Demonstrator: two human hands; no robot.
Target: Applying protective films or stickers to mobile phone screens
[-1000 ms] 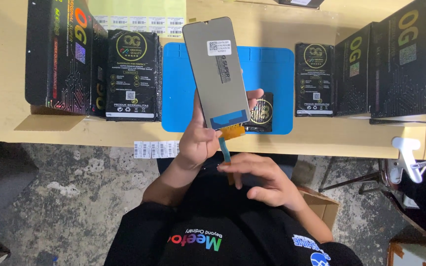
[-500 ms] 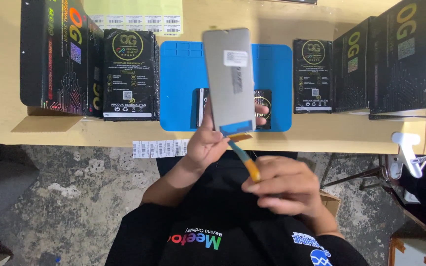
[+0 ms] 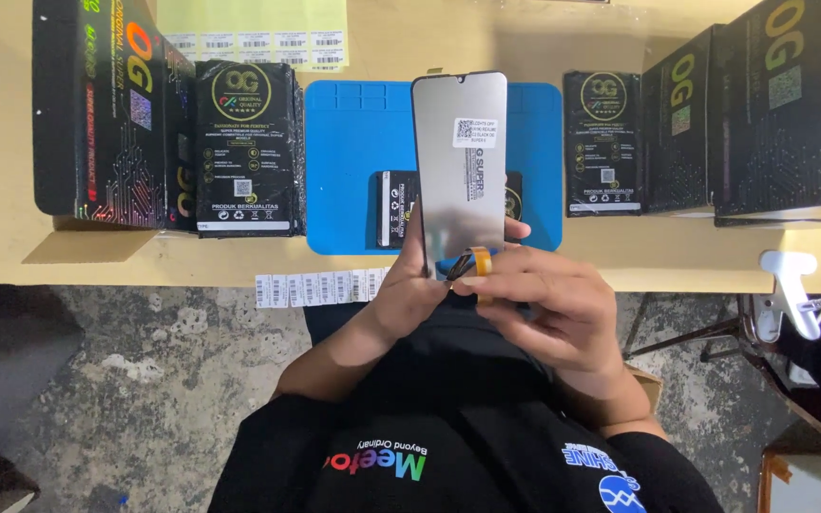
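Note:
My left hand [image 3: 409, 290] holds a phone display panel [image 3: 458, 176] upright by its lower edge, above the front of the table. The panel is grey and glossy, with a white sticker near its top. My right hand [image 3: 555, 306] is closed around the panel's bottom right corner. Its thumb and fingers pinch the orange flex strip [image 3: 480, 260] that hangs from the panel. Behind the panel lies a blue work mat [image 3: 353, 161] with a small black box [image 3: 392, 211] on it.
Black product boxes stand to the left [image 3: 247, 142] and right [image 3: 604, 142] of the mat, with taller ones [image 3: 106, 114] [image 3: 781, 104] further out. A strip of barcode labels [image 3: 320, 286] hangs at the table edge. A white clamp [image 3: 787, 290] sits at the right.
My right hand rose from below the table edge to the panel's bottom edge, bringing the orange flex strip up with it. The panel shifted right and now stands straighter.

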